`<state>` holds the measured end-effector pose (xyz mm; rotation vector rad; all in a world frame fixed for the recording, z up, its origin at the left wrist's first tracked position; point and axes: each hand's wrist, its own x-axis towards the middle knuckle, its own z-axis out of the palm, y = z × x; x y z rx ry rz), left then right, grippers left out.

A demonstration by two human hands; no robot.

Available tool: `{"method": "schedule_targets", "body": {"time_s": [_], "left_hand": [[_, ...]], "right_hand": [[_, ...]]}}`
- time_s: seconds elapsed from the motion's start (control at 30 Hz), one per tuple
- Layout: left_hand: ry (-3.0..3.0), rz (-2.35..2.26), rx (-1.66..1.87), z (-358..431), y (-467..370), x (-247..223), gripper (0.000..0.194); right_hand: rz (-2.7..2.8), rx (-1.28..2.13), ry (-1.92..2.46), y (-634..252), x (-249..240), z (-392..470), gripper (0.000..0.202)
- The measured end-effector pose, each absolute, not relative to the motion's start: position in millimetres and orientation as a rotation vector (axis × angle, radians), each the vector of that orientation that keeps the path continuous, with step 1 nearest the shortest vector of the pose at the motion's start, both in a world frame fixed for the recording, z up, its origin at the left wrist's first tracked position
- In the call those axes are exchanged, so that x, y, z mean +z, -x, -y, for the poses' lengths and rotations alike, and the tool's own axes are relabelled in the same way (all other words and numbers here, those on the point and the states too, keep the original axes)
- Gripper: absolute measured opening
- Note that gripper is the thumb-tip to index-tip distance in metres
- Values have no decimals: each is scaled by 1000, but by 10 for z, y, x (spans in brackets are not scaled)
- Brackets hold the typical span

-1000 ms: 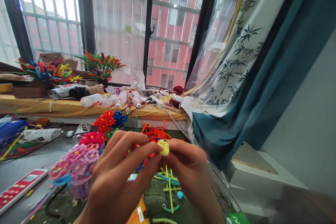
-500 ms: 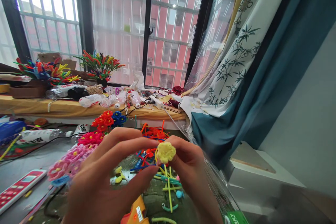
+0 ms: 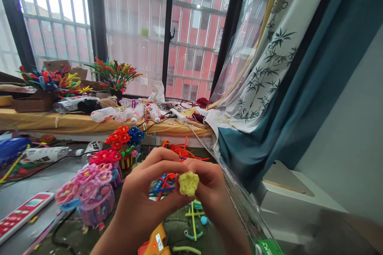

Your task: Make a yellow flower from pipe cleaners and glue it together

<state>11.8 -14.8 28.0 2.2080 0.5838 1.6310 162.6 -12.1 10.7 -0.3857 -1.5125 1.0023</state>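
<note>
A small yellow fuzzy piece [image 3: 188, 183], star-like or flower-like and apparently made of pipe cleaner, faces me between both hands. My left hand [image 3: 149, 187] pinches its left side with thumb and fingers. From the other side, the fingertips and thumb of my right hand [image 3: 211, 181] press on it. Beneath the hands lie yellow-green pipe cleaner pieces [image 3: 194, 223] and a light blue pom-pom [image 3: 205, 220]. An orange tool with a small red light [image 3: 155, 241], possibly a glue gun, sits below my left wrist. Whatever is behind the fingers is hidden.
Pink pipe cleaner flowers in a purple pot [image 3: 97, 207] stand on the left, with red flowers [image 3: 119, 137] behind. A red and white remote-like device [image 3: 25, 215] lies far left. Orange pipe cleaners [image 3: 179, 151] lie beyond the hands. Plastic bottles [image 3: 104, 114] crowd the windowsill.
My left hand has moved right and closed in on the yellow piece, uncovering the purple pot. The yellow piece has dropped slightly and turned to face me more squarely.
</note>
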Motion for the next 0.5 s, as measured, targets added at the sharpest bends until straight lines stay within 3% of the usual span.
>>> {"method": "schedule_targets", "body": {"time_s": [0.17,0.3,0.5], "left_hand": [[-2157,-582,1655,134,-141,226,24],[-2156,-748,1965,155,-124,170,18],[-2421,-888,2161,190,-118,191,16]], "right_hand": [[1542,1034,461,-1675,126,125,30],[1514,890,542,-1714,132,145,23],[1580,457,567,-1637,204,294,43]]}}
